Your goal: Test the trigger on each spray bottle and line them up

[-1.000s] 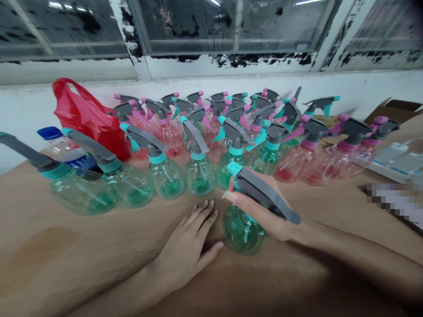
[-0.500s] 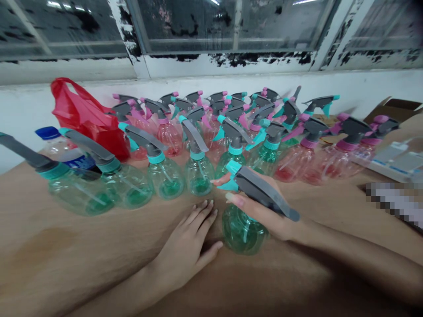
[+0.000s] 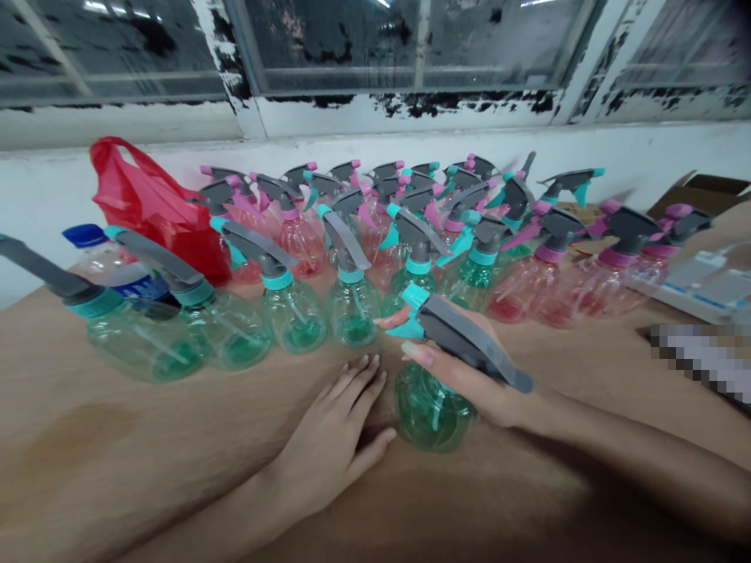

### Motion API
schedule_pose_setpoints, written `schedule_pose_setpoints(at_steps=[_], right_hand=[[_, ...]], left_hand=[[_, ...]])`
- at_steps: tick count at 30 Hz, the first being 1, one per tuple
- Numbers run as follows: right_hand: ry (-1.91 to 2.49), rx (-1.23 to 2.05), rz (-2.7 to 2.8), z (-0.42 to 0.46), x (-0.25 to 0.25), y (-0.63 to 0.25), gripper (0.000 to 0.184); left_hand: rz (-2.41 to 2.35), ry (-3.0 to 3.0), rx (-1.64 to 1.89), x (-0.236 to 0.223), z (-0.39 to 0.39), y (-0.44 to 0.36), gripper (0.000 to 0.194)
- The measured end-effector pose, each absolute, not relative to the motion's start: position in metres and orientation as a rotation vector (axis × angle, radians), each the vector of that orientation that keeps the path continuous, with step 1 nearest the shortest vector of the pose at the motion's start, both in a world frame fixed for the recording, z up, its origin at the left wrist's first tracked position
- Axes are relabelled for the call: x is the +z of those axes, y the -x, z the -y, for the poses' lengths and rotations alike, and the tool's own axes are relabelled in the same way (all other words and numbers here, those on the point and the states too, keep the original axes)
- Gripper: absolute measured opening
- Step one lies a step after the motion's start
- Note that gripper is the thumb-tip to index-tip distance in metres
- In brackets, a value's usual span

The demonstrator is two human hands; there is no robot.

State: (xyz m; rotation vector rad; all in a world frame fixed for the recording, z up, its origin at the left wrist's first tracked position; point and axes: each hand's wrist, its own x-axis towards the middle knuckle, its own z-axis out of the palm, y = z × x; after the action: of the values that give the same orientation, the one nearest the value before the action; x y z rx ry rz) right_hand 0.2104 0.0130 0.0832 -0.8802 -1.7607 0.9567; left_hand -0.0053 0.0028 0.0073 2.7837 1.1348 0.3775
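Observation:
A green see-through spray bottle (image 3: 434,410) with a grey and turquoise trigger head stands upright on the wooden table (image 3: 193,469). My right hand (image 3: 469,379) is wrapped round its neck, just under the spray head. Flat on the wood, left of that bottle, lies my left hand (image 3: 334,426), fingers stretched out and holding nothing. Its thumb tip is close to the bottle's base. Just beyond my hands stand more green spray bottles, among them one (image 3: 352,313) straight ahead of my left fingertips.
Several pink spray bottles (image 3: 519,289) fill the back and right. A red plastic bag (image 3: 158,211) and a blue-capped bottle (image 3: 88,238) stand at the left. At the right are a cardboard box (image 3: 698,195), a white device (image 3: 698,277) and a blurred-out patch (image 3: 704,363). A wall with windows closes the back.

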Motion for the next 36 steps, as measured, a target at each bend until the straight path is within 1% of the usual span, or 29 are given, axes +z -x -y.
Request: schedule_pose_setpoints(at_steps=[13, 18, 23, 27, 31, 34, 36], right_hand=[[0.875, 0.958, 1.767, -0.0133, 0.0837, -0.2102, 0.018], [0.884, 0.903, 1.776, -0.0145, 0.0814, -0.2105, 0.021], [0.866, 0.788, 1.782, -0.0138, 0.0864, -0.2094, 0.008], [0.858, 0.824, 1.806, -0.0157, 0.0866, -0.2098, 0.010], [0.858, 0.944, 1.762, -0.0150, 0.0843, -0.2097, 0.022], [0.912, 0.940, 1.739, -0.0117, 0.0853, -0.2089, 0.020], [0.937, 0.926, 1.746, -0.0101, 0.0856, -0.2083, 0.020]], left_hand=[[-1.143, -2.805, 0.336, 0.0057, -0.0028, 0.0054, 0.058], [-1.152, -2.802, 0.339, 0.0051, -0.0027, 0.0060, 0.058], [-1.151, -2.787, 0.322, 0.0072, -0.0027, 0.0053, 0.058], [-1.151, -2.782, 0.315, 0.0081, -0.0026, 0.0043, 0.059], [-1.160, -2.759, 0.326, 0.0064, -0.0017, 0.0049, 0.058], [-1.170, -2.715, 0.381, 0.0063, 0.0002, 0.0070, 0.059], [-1.129, -2.671, 0.446, 0.0076, 0.0019, 0.0082, 0.065]])
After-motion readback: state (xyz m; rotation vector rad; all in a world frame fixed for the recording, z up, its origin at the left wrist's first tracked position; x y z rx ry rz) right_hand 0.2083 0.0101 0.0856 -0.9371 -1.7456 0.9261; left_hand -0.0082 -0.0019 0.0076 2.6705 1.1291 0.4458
